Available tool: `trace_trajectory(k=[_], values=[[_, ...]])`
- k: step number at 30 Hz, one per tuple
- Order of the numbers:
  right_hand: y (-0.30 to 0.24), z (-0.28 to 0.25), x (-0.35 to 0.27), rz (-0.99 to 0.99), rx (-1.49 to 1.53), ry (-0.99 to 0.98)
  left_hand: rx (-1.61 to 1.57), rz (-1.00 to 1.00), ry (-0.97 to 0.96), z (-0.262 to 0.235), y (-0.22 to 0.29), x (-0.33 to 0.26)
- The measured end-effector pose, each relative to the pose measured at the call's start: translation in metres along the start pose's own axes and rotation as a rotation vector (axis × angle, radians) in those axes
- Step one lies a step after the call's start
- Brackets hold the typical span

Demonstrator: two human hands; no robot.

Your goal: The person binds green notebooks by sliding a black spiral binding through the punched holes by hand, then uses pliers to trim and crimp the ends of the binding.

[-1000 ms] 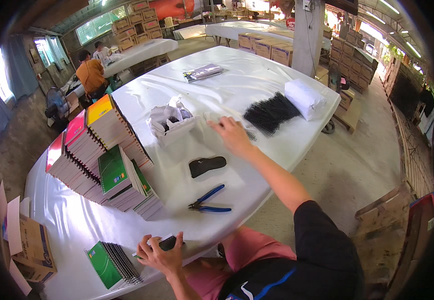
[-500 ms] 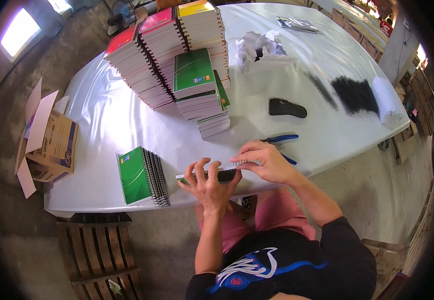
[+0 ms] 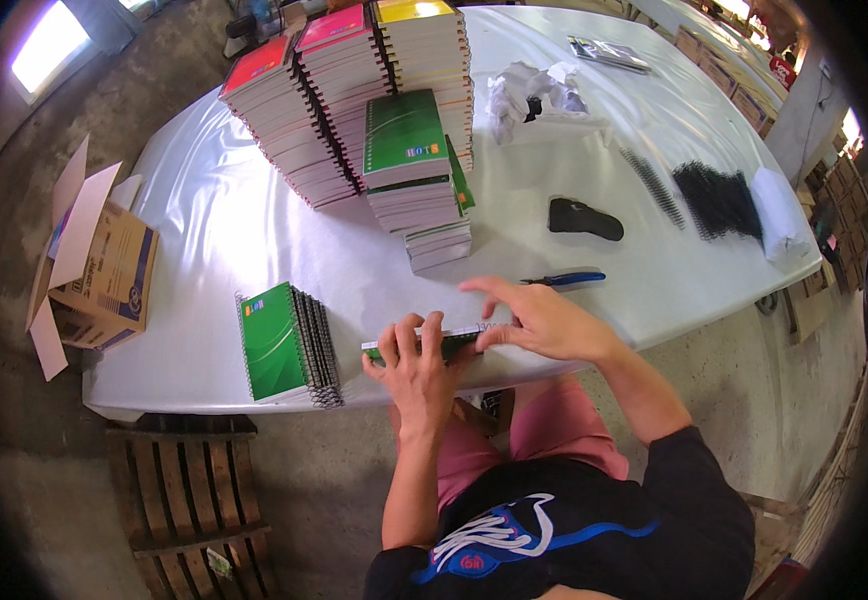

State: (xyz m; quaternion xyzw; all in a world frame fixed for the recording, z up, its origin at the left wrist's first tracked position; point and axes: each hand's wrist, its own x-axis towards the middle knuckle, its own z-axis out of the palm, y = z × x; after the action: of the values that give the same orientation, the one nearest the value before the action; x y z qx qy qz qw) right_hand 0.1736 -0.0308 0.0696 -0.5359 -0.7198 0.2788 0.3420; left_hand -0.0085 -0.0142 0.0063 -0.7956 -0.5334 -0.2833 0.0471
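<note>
1. The person wore a black T-shirt (image 3: 574, 490) of plain-looking cloth.
2. Its short sleeves were equally black: the right sleeve (image 3: 699, 480) ended near the elbow, and the left sleeve (image 3: 394, 570) ran partly out of view at the bottom.
3. A chest print (image 3: 494, 535) showed bunched white strokes, with a white hooked curl on its right.
4. Below those strokes, a blue patch carried a small, round red emblem (image 3: 471, 563).
5. A wavy blue stripe (image 3: 604, 529) stretched from the print toward the right sleeve.
6. The shorts (image 3: 569, 430) were pink and softly creased.
7. The left grip (image 3: 414, 355) and right grip (image 3: 549, 320) were ungloved hands.
</note>
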Motion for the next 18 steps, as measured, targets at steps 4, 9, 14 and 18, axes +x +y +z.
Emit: trace_trajectory(k=[4, 9, 14, 18], values=[[0.016, 0.0, -0.009, -0.171, -0.036, -0.055, -0.018, 0.03, 0.015, -0.008, -0.002, -0.002], [0.032, -0.017, 0.005, 0.169, -0.03, -0.334, -0.06, 0.026, -0.04, -0.009, -0.002, 0.001], [0.088, -0.071, 0.002, 0.412, -0.915, 0.21, -0.167, 0.054, 0.005, -0.018, -0.004, 0.002], [0.126, -0.084, -0.007, 0.557, -0.584, 0.194, -0.286, 0.048, 0.044, -0.018, -0.008, 0.001]])
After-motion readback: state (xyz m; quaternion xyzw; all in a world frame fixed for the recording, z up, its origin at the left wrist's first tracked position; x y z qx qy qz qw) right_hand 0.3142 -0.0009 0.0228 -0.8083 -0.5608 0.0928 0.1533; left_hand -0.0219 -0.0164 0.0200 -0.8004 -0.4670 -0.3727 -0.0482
